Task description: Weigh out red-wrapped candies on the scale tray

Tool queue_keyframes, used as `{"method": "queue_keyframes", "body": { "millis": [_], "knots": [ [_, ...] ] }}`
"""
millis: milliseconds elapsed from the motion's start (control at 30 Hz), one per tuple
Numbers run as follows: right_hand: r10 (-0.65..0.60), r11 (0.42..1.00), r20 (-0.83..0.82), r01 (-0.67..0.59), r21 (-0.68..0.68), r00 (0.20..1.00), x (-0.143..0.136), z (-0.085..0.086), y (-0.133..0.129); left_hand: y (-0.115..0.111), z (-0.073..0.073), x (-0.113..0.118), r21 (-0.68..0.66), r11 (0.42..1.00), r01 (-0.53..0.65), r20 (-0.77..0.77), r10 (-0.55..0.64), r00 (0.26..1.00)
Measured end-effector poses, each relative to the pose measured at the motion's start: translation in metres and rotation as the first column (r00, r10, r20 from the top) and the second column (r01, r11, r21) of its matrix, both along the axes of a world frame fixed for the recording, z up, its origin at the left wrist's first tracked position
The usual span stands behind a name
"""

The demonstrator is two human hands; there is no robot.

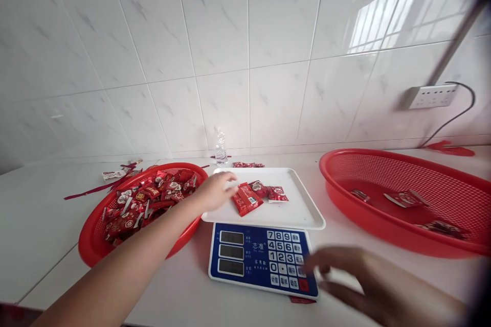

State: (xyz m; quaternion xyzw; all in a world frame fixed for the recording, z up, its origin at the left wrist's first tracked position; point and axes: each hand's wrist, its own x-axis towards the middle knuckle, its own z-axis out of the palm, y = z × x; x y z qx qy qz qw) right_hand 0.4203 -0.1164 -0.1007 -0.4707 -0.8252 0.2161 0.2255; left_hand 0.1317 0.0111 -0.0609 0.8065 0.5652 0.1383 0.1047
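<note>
My left hand point(217, 191) reaches over the left side of the white weighing tray point(299, 209), fingers stretched out and apart. Its fingertips are right beside a red packet point(247, 199); I cannot tell whether they touch it. Two smaller red packets, one dark-patterned point(258, 188) and one with white print point(277, 194), lie behind and to the right of it. Blurred by motion, my right hand point(355, 278) is at the right edge of the blue scale keypad point(261, 258), fingers apart and holding nothing. The scale's displays look blank.
A red plastic basket point(86, 240) full of red packets stands left. Another red basket point(333, 204), with a few packets inside, stands right. Behind the tray are a clear bottle point(220, 148) and more packets point(248, 165). A power strip point(432, 97) hangs on the tiled wall.
</note>
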Motion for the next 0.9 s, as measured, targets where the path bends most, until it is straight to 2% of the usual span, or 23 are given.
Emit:
{"method": "queue_keyframes", "body": {
  "millis": [33,100,167,267,367,467,567,700,800,900],
  "knots": [
    [0.03,0.999,0.026,-0.029,-0.026,0.999,-0.004,0.01,0.019,-0.002,-0.004,0.011,-0.049,0.994,0.101,0.005,-0.101,0.995],
    [-0.006,0.999,0.066,0.003,0.046,0.998,-0.016,0.025,0.057,-0.005,-0.013,0.028,-0.122,0.968,0.219,0.002,-0.221,0.975],
    [-0.049,0.993,0.185,0.027,0.115,0.981,-0.029,0.031,0.087,-0.006,-0.02,0.038,-0.125,0.97,0.207,-0.036,-0.213,0.976],
    [-0.106,0.993,0.342,0.079,0.092,0.934,-0.042,0.029,0.112,-0.008,-0.023,0.047,-0.045,0.995,0.086,-0.156,-0.092,0.984],
    [-0.134,0.991,0.367,0.114,0.077,0.92,-0.046,0.025,0.119,-0.011,-0.017,0.055,-0.007,1.0,-0.026,-0.255,0.023,0.967],
    [-0.138,0.99,0.364,0.116,0.082,0.921,-0.044,0.027,0.119,-0.015,-0.011,0.061,-0.054,0.996,-0.068,-0.234,0.054,0.971],
    [-0.121,0.992,0.342,0.102,0.074,0.932,-0.039,0.033,0.119,-0.013,-0.012,0.064,-0.074,0.994,-0.08,-0.199,0.064,0.978],
    [-0.106,0.993,0.299,0.089,0.073,0.948,-0.032,0.036,0.122,-0.002,-0.025,0.066,0.006,0.999,0.046,-0.165,-0.044,0.985],
    [-0.038,0.999,0.295,0.029,0.038,0.955,-0.03,0.034,0.125,0.006,-0.034,0.069,-0.054,0.992,0.114,-0.121,-0.12,0.985],
    [-0.003,1.0,0.302,-0.002,0.017,0.953,-0.029,0.033,0.127,0.011,-0.036,0.072,-0.122,0.988,0.093,-0.124,-0.108,0.986]
  ]
}}
